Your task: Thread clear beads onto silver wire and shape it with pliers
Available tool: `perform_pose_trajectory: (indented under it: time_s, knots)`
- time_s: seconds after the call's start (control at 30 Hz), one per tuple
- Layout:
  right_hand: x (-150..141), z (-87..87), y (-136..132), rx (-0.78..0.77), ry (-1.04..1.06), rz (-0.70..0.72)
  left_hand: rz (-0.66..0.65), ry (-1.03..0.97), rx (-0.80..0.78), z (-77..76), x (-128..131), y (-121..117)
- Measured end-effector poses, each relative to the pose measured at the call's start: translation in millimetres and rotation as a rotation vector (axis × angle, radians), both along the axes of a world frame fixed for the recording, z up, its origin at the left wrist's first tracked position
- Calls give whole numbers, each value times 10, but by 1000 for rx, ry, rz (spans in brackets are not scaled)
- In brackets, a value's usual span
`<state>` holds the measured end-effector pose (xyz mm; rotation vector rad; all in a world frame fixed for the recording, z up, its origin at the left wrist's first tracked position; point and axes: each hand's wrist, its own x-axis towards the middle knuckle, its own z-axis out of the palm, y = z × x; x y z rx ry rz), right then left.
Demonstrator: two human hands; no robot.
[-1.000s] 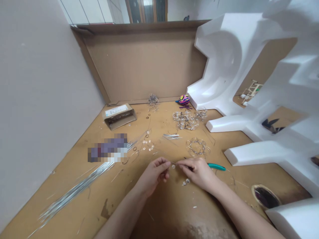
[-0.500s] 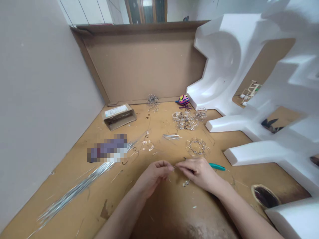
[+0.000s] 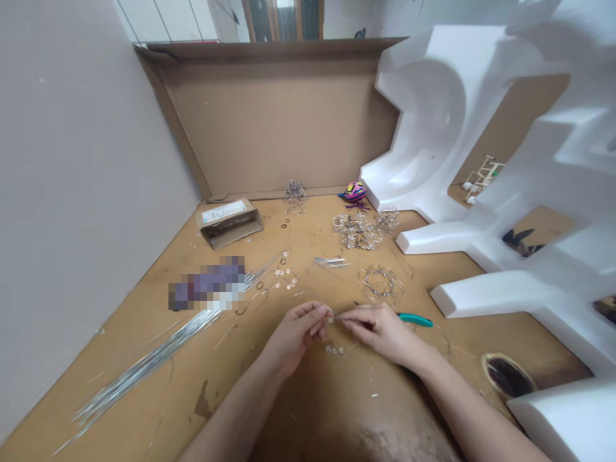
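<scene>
My left hand is closed in a pinch at its fingertips, where a clear bead and a thin wire show. Opposite it, my right hand pinches the thin wire between thumb and index finger. Several clear beads show just below the gap between the hands; whether they hang on the wire or lie on the table, I cannot tell. A tool with a teal handle lies behind my right hand, partly hidden by it. Beyond the hands is a ring of wire and beads.
Loose beads and short wires lie ahead. Looped wire pieces sit farther back. Long wires stretch across the left, near a small open cardboard box. White foam blocks line the right side; a dark-stained hole is nearby.
The beads below the hands have shifted left, towards my left hand. A clear bead now shows at my left fingertips. Both hands stay close together, still pinching.
</scene>
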<state>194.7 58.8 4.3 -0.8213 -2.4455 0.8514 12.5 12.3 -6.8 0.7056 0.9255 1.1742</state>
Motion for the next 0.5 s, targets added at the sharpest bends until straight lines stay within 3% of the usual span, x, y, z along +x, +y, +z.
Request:
perform_pose_trajectory:
  time_s: [0.3, 0.5]
  knots:
    - [-11, -19, 15, -91, -83, -5, -12, -6, 7, -20, -11, -24]
    - [473, 77, -90, 242, -357, -250, -29, 66, 31, -13, -18, -36]
